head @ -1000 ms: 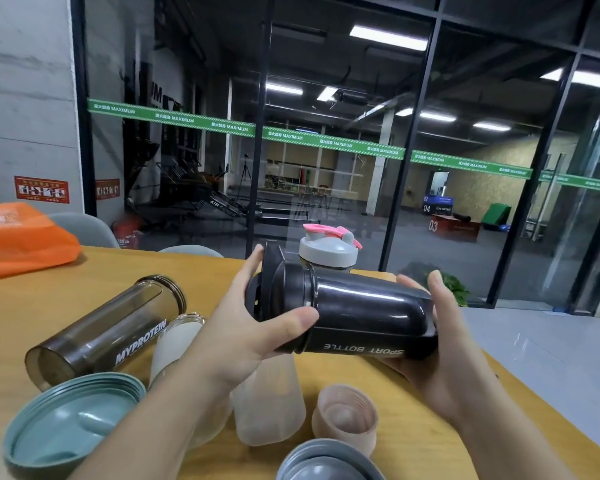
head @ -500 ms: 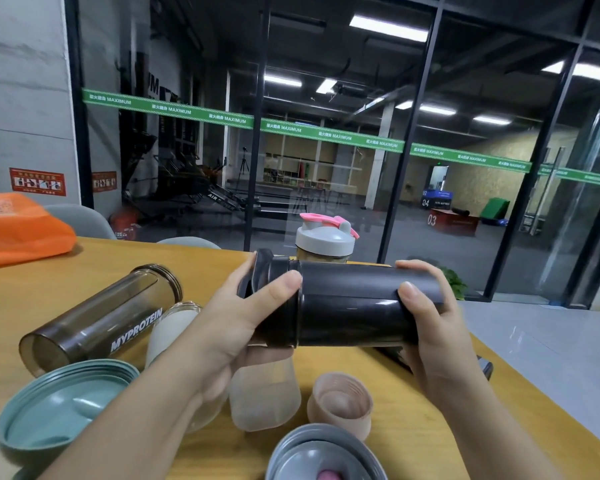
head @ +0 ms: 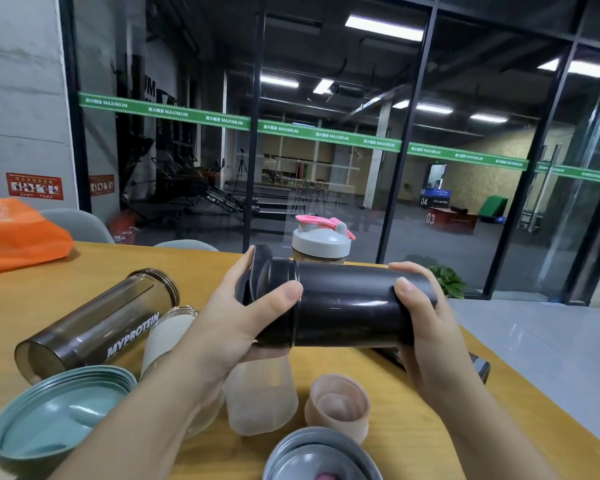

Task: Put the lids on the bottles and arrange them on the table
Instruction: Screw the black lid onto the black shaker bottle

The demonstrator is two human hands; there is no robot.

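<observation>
I hold a black shaker bottle (head: 347, 306) level above the wooden table (head: 84, 268). My left hand (head: 232, 323) grips its black lid (head: 274, 282) at the left end, thumb across the rim. My right hand (head: 426, 327) grips the bottle's base end. Behind it stands a capped bottle with a grey and pink lid (head: 321, 235). A smoky MYPROTEIN bottle (head: 97, 323) lies open on its side. A frosted bottle (head: 260, 396) and a whitish bottle (head: 167, 337) lie below my hands. A teal lid (head: 56, 414), a grey lid (head: 319, 455) and a pink cap (head: 338, 405) rest near the front.
An orange bag (head: 18, 233) sits at the table's far left. Grey chair backs (head: 77, 223) stand behind the table. A dark flat object (head: 478, 367) lies by the right table edge, beyond which the floor drops away. Glass walls are behind.
The black bottle has rolled in my hands, so its SPORT BOTTLE lettering is out of sight. My right hand now wraps over the base end from above. The lid sits closer against the bottle.
</observation>
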